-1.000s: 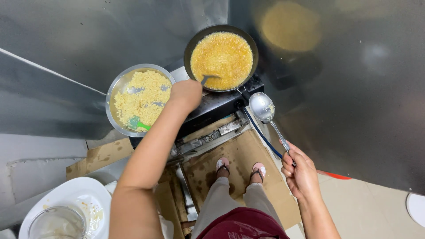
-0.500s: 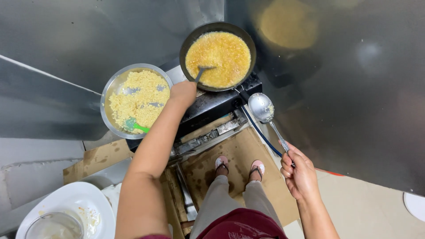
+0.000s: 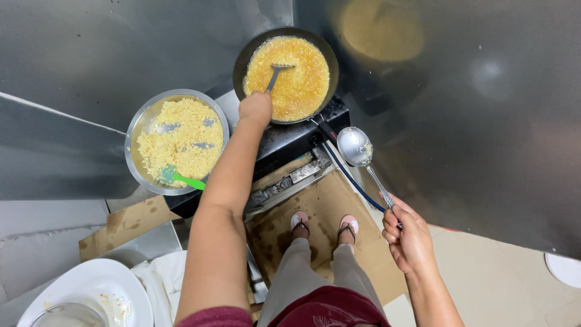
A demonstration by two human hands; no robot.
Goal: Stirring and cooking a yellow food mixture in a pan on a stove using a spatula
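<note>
The left hand (image 3: 255,109) grips a spatula (image 3: 277,74) in the frying pan (image 3: 287,72) ahead for stirring, while the right hand (image 3: 409,237) clasps a ladle (image 3: 355,147) aside, its bowl clear of the food.

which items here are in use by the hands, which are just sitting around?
In use: left hand holding spatula in frying pan; right hand holding metal ladle.
Lying about: steel bowl, green utensil, white plate, cardboard.

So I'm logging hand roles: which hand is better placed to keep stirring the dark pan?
Left. The left hand already grips the spatula in the dark pan; the right hand holds a ladle off the stove.
</note>
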